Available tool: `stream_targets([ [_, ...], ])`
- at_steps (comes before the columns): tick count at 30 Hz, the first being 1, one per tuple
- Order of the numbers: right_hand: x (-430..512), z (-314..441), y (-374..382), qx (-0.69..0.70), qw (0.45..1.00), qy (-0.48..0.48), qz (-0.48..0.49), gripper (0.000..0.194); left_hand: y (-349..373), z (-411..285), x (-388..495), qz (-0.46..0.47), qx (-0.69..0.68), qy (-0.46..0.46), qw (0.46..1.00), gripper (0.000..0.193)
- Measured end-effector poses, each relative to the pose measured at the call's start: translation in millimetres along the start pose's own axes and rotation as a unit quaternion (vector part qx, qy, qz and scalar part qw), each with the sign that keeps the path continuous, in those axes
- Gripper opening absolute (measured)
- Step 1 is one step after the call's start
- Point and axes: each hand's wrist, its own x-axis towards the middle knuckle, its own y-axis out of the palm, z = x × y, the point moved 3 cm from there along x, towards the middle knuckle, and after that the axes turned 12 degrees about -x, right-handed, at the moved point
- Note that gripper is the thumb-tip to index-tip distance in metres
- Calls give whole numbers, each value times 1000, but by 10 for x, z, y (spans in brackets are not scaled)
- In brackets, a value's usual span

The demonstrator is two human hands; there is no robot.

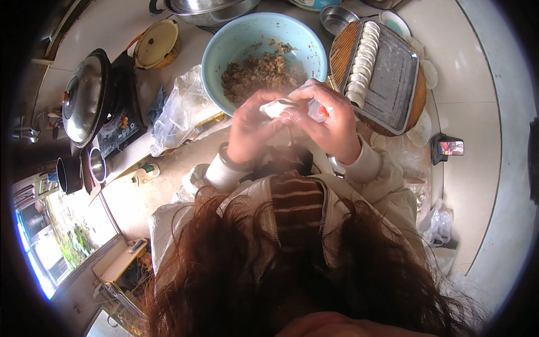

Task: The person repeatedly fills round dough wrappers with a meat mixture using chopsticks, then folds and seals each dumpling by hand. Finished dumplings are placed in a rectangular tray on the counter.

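Note:
Between both hands, in front of my chest, is a pale dough dumpling. My left hand grips its left end with thumb and fingers. Its right side is pinched by my right hand, whose fingers look dusted with flour. Just beyond the hands stands a light blue basin with a brown minced filling in it. To the right, a row of folded dumplings lines the left side of a dark metal tray, which rests on a round wooden board.
A lidded metal pan sits on a black cooker at the left. Near it are a yellow enamel basin and a clear plastic bag. Round dough wrappers lie right of the board, with a small metal bowl behind it.

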Motion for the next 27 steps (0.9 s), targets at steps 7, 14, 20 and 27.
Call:
stream_targets([
  [7, -29, 5, -8, 44, 997, -4, -64, 28, -34, -28, 16, 18, -77, 20, 997, 38],
  [14, -69, -11, 19, 49, 997, -15, -64, 20, -32, -28, -7, 12, -65, 22, 998, 38],
  [20, -79, 15, 12, -5, 996, -51, -69, 15, -44, -31, -25, 1, -53, 1, 999, 38],
  [27, -60, 167, -28, -28, 998, 4, -62, 22, -77, -27, -45, 14, 20, 29, 999, 36],
])
